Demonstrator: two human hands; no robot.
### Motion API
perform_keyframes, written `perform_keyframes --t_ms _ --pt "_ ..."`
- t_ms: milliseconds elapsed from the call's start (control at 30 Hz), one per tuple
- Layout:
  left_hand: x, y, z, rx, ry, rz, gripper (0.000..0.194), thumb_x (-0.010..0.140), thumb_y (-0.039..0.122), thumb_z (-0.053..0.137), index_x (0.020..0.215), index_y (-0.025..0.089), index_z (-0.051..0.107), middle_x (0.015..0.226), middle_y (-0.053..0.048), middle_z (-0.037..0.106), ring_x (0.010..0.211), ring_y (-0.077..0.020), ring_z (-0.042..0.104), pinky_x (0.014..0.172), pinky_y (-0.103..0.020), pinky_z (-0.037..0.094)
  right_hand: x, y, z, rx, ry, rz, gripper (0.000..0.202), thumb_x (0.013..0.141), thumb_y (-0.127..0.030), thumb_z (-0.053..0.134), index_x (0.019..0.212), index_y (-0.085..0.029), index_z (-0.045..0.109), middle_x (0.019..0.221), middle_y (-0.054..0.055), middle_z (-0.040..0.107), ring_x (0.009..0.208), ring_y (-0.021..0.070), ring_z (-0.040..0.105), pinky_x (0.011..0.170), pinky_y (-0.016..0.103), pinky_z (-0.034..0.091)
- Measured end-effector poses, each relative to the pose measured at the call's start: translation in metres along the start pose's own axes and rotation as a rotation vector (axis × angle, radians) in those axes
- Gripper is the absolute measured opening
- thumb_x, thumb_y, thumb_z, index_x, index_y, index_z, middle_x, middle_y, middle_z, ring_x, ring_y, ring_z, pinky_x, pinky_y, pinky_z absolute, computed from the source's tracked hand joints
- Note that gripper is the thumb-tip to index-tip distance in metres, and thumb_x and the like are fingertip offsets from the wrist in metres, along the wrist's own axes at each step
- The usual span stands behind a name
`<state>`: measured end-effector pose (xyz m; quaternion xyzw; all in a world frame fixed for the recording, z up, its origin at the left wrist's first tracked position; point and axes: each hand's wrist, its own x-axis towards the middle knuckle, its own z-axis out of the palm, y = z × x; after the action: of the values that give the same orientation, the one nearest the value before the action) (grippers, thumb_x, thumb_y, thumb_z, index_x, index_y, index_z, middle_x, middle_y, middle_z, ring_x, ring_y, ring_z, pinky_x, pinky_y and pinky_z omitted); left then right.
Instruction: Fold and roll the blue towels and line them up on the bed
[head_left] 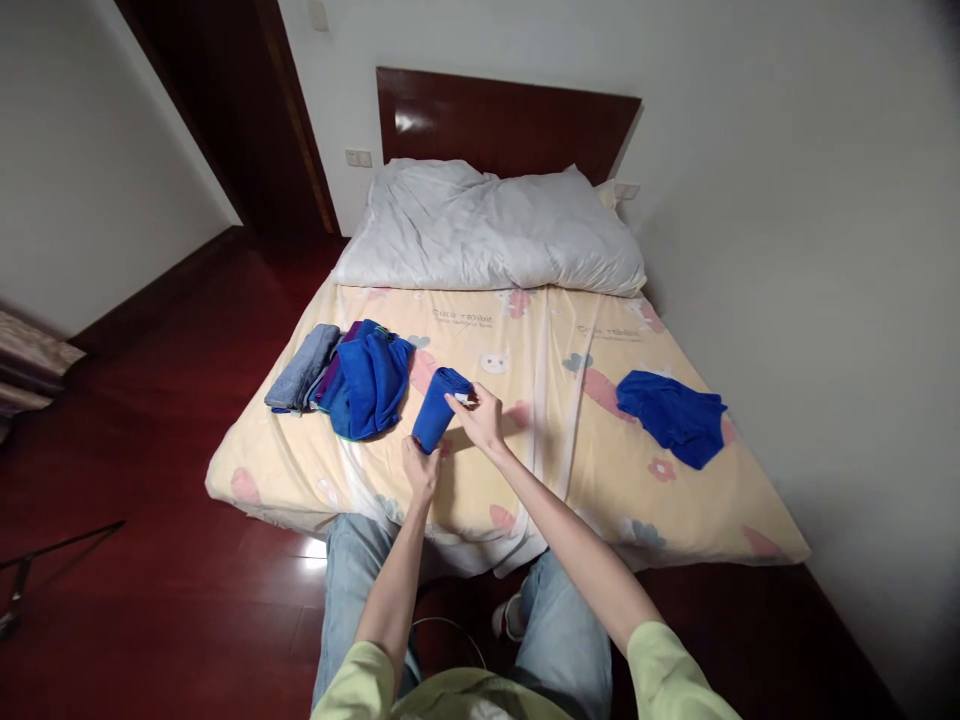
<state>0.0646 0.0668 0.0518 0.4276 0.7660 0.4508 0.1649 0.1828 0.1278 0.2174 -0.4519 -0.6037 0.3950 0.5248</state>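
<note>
Between my two hands is a blue cloth (433, 412) rolled into a tight cylinder, held tilted above the bed. My left hand (420, 468) grips its lower end. At the upper end, my right hand (480, 415) pinches the roll near a small white tag (465, 398). To the left lies a loose, crumpled blue cloth (367, 385), partly over purple and darker cloth. Beside that heap is a folded grey-blue cloth (304, 368). Another crumpled blue cloth (671, 415) rests by itself on the right side of the bed.
The bed (517, 470) has a yellow printed sheet, with a white pillow or quilt (495, 230) against the dark headboard (510, 120). A wall (840, 300) runs along the right. Dark red floor (165, 440) shows on the left, with a thin black stand leg (60, 550).
</note>
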Motion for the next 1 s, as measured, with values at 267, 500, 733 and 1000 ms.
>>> perform_keyframes --t_ms 267,500,733,1000 --pt "0.025 0.000 0.017 -0.129 0.251 -0.187 0.020 0.077 0.023 0.057 0.094 0.022 0.046 0.094 -0.007 0.056 0.090 -0.0249 0.059 0.082 -0.044 0.050 0.050 -0.025 0.038 0.003 -0.442 -0.146 0.037 0.077 -0.043 0.075 0.103 -0.016 0.074 0.090 0.004 0.075 0.077 0.0168 0.070 0.073 0.029 0.059" --pt "0.039 0.002 0.028 -0.133 0.229 -0.238 0.020 0.080 0.023 0.048 0.100 0.020 0.049 0.102 -0.012 0.055 0.098 -0.0269 0.055 0.086 -0.045 0.046 0.060 -0.017 0.056 -0.023 -0.459 -0.163 0.035 0.077 -0.038 0.075 0.104 -0.016 0.074 0.092 0.004 0.075 0.075 0.0156 0.070 0.071 0.028 0.060" --pt "0.038 -0.014 0.030 -0.152 0.224 -0.250 0.018 0.081 0.024 0.050 0.098 0.020 0.049 0.098 -0.010 0.055 0.093 -0.0255 0.057 0.084 -0.044 0.046 0.056 -0.005 0.059 -0.076 -0.467 -0.143 0.030 0.078 -0.036 0.075 0.101 -0.017 0.074 0.092 0.004 0.075 0.076 0.0160 0.070 0.071 0.028 0.060" --pt "0.038 -0.021 0.034 -0.184 0.259 -0.254 0.017 0.078 0.026 0.056 0.092 0.021 0.048 0.093 -0.006 0.055 0.091 -0.0241 0.057 0.082 -0.040 0.046 0.055 -0.001 0.059 -0.079 -0.461 -0.115 0.029 0.079 -0.035 0.074 0.102 -0.017 0.073 0.094 0.004 0.075 0.081 0.0181 0.071 0.074 0.029 0.061"
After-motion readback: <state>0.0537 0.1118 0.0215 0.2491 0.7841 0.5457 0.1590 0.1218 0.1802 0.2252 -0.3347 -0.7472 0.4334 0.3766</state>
